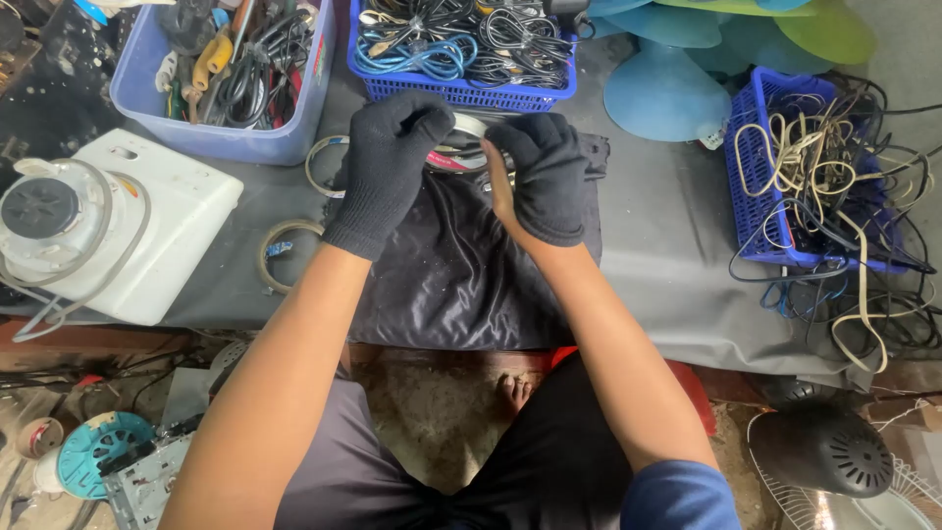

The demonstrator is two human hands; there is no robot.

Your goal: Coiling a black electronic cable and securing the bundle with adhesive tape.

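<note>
Head view looks down on a grey-covered bench (pixel 667 245) with a dark glossy cloth (pixel 451 275) spread at its middle. Both hands wear black knit gloves. Left hand (pixel 388 162) and right hand (pixel 545 177) curl around a round metal part (pixel 461 147) at the cloth's far edge, just before a blue basket of cables (pixel 461 93). Gloves hide most of the part, so its shape is unclear.

Black knit gloves on left grip (pixel 385 167) and right grip (pixel 546 175), bare forearms, blue sleeve, dark shorts
</note>
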